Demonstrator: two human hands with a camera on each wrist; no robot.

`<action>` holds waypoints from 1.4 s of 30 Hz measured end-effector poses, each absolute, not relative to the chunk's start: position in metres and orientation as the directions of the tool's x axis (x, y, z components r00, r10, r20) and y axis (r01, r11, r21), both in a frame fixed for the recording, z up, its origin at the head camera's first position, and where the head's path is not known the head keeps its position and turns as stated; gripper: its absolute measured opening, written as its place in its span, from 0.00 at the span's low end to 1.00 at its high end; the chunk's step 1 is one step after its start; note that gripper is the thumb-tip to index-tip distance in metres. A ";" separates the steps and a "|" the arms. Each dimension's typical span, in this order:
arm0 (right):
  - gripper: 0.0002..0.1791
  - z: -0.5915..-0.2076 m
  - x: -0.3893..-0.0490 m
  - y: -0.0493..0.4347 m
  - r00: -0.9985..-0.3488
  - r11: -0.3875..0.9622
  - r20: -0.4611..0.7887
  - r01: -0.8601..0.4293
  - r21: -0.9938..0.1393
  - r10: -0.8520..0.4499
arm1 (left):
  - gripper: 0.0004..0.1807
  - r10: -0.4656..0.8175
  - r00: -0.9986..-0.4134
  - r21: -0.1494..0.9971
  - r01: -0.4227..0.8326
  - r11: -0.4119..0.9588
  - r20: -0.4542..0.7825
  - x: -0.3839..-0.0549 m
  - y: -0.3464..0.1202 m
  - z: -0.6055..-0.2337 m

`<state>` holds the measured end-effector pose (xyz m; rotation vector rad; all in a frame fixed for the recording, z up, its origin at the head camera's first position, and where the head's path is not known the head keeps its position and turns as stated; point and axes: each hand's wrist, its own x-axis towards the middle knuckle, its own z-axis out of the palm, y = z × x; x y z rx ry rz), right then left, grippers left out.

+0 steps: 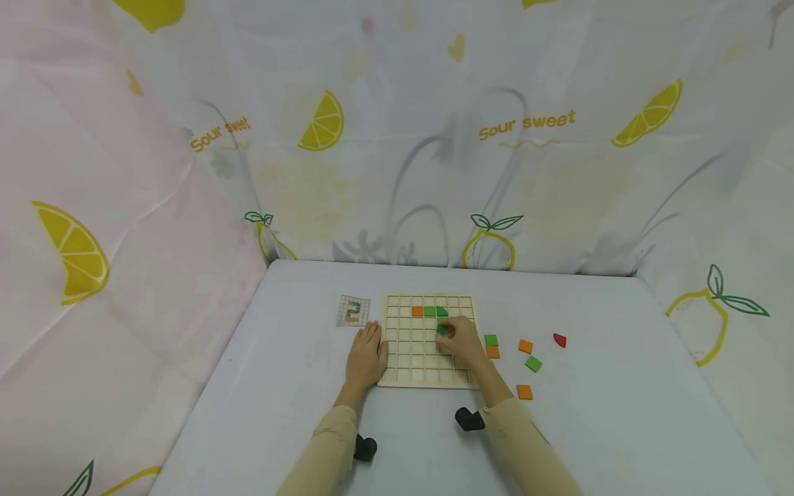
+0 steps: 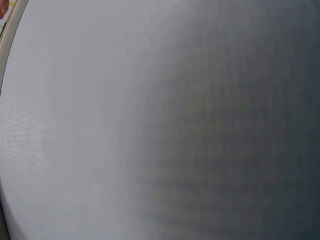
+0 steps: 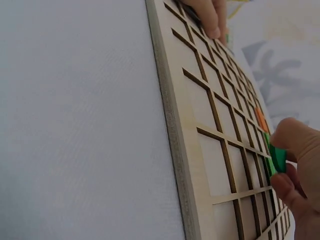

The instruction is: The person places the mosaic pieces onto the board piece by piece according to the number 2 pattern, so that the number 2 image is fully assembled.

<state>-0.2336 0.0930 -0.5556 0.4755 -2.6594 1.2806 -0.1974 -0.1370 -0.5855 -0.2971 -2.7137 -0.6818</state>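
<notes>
A pale wooden grid board [image 1: 409,377] lies on the table. In its upper rows sit an orange tile [image 1: 418,311], a green tile [image 1: 429,311], a dark green rounded tile [image 1: 442,311] and, below that, another green tile partly covered. My right hand [image 1: 462,341] is over the board and pinches a dark green tile [image 3: 278,159] between thumb and fingertips, just above the grid in the right wrist view. Along the board's left edge rests my left hand [image 1: 366,357], fingers extended. The left wrist view shows mostly blurred table.
A small pattern card [image 1: 353,311] lies left of the board. To the right are a green tile [image 1: 491,340] and an orange tile [image 1: 493,352] by the edge, several more loose tiles, and a red rounded tile [image 1: 560,340]. A printed curtain [image 1: 397,172] hangs behind the table.
</notes>
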 end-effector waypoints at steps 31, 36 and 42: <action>0.08 -0.583 -0.221 0.088 -0.862 0.667 0.471 -0.463 -0.583 -0.187 | 0.23 0.116 -0.915 0.408 0.281 0.869 0.385 -0.196 -0.137 -0.582; 0.07 -0.585 -0.222 0.088 -0.837 0.656 0.516 -0.494 -0.570 -0.182 | 0.23 0.113 -0.917 0.411 0.278 0.868 0.383 -0.197 -0.138 -0.584; 0.05 -0.584 -0.221 0.090 -0.856 0.629 0.497 -0.466 -0.622 -0.142 | 0.23 0.119 -0.915 0.408 0.285 0.868 0.386 -0.198 -0.137 -0.587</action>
